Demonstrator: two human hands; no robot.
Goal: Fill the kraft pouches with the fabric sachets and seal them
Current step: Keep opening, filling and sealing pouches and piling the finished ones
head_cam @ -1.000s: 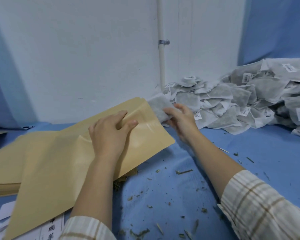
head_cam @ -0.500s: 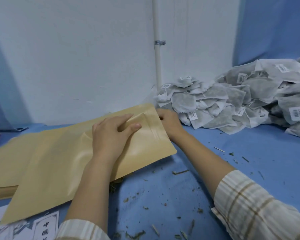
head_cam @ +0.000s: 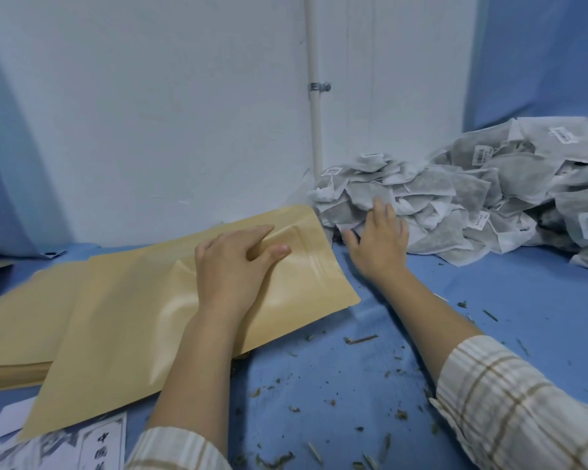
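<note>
Kraft pouch [head_cam: 170,300] lies slanted on a stack of pouches [head_cam: 24,334] at the blue counter's [head_cam: 489,300] left edge, with the left hand [head_cam: 233,266] gripping its open mouth. The right hand [head_cam: 377,245], fingers spread, rests on the fabric sachets [head_cam: 455,198] heaped in the far right corner; their barcode labels are unreadable. A printed sheet [head_cam: 99,446] at the near left edge shows the Chinese characters 中国.
</note>
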